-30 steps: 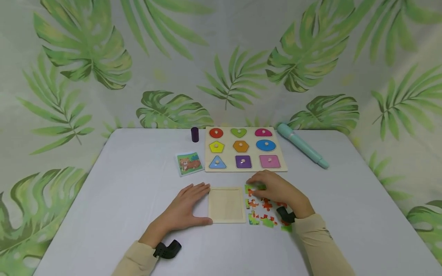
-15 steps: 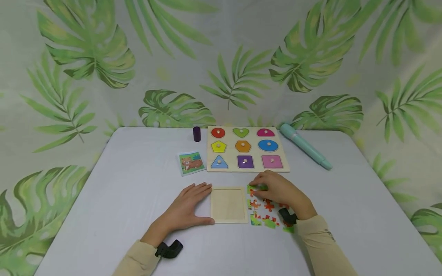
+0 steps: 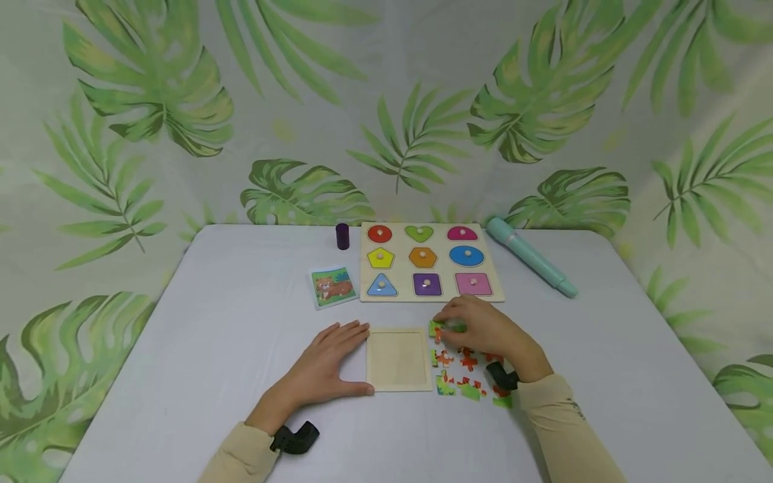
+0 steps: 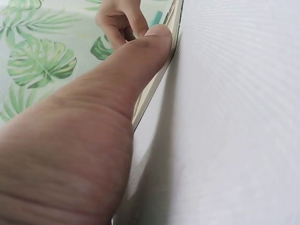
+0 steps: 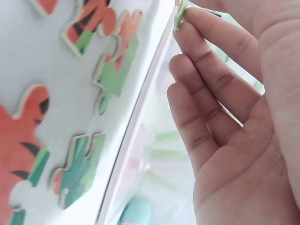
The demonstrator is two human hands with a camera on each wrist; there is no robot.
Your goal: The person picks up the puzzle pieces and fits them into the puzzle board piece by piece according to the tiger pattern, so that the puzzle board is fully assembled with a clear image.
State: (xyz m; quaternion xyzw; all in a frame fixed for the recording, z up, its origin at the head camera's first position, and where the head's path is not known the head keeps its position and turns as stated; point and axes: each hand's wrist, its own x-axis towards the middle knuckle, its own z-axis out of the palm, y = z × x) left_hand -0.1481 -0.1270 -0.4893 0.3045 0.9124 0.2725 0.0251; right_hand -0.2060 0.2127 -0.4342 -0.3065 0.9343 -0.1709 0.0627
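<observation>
My left hand (image 3: 326,365) lies with fingers spread beside a square wooden puzzle tray (image 3: 399,359). Its fingertips reach the tray's far left corner, and the thumb touches the near left one, as the left wrist view also shows. To the tray's right, my right hand (image 3: 477,325) pinches a small green-and-orange jigsaw piece (image 5: 179,17) between thumb and fingertips. Several loose jigsaw pieces, among them an orange one (image 3: 468,359) and a green one (image 3: 469,390), lie below and around that hand. A green-edged piece (image 5: 77,171) shows close up in the right wrist view; the wrist hides others from the head.
Behind the tray lies a wooden shape board (image 3: 401,268) with knobbed pieces. Left of it are a picture card of an animal (image 3: 333,286) and a dark purple cylinder (image 3: 342,237). A mint-green tube-like stick (image 3: 531,257) lies at the back right, by the leaf-print backdrop (image 3: 410,134).
The right hand stays over the pieces, its fingertips shifting only slightly at the jigsaw piece. The left hand keeps its place at the tray; the head view sways a little.
</observation>
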